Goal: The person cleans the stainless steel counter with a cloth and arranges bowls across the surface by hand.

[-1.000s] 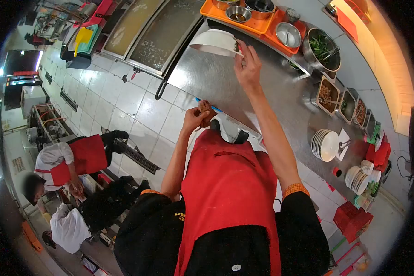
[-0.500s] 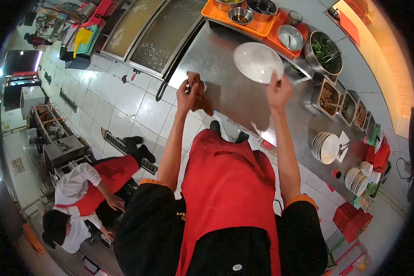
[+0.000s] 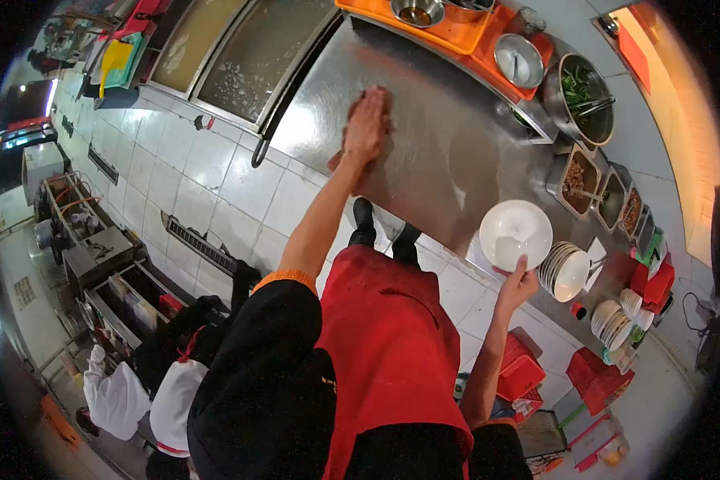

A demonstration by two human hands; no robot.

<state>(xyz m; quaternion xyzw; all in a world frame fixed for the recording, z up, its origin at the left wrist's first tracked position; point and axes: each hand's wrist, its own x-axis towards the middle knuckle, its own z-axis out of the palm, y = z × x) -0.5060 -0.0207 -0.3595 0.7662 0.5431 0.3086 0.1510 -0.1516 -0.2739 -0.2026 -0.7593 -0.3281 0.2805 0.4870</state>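
Now, the left hand is lying flat over the brown cloth, on the part of the counter that is near the vats. Its fingers are reaching almost straight, close to each other, and they are covering most of the cloth, so only some edges are showing. The right hand is holding the white bowl by its near rim: the thumb is pressing on the inner side, and the other fingers are passing underneath, where I cannot see them well. The bowl is showing its inside to the camera, above the near edge of the counter, just beside a stack of white dishes. Perhaps its rim is touching the stack, but from this angle I cannot tell. Spoons are lying on something white beside the stack, and a second stack of dishes is standing further to the right. Along the far side, an orange tray is carrying metal bowls, and a pot is holding greens
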